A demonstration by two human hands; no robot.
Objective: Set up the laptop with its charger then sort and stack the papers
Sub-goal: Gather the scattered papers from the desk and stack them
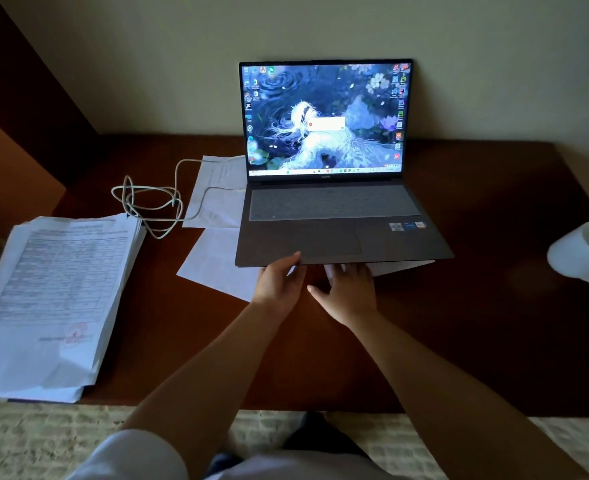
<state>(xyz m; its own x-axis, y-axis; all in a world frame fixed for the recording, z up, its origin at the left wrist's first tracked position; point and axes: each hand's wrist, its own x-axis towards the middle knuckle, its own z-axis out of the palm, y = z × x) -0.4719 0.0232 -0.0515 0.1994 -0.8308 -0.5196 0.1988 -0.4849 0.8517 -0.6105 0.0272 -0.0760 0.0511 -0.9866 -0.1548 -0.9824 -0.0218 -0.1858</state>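
The open laptop [327, 202] sits at the frame's centre, straight ahead of both hands, its long axis running left to right across the dark wooden desk [476, 323]. The left hand [279, 282] grips the front edge, thumb on top; the right hand [350, 292] reaches beneath it, fingers loosely spread, slightly nearer the loose sheets [217, 261] underneath. A white cable [154, 206] coils at centre left; a thick, matte paper stack [57, 292] lies at lower left.
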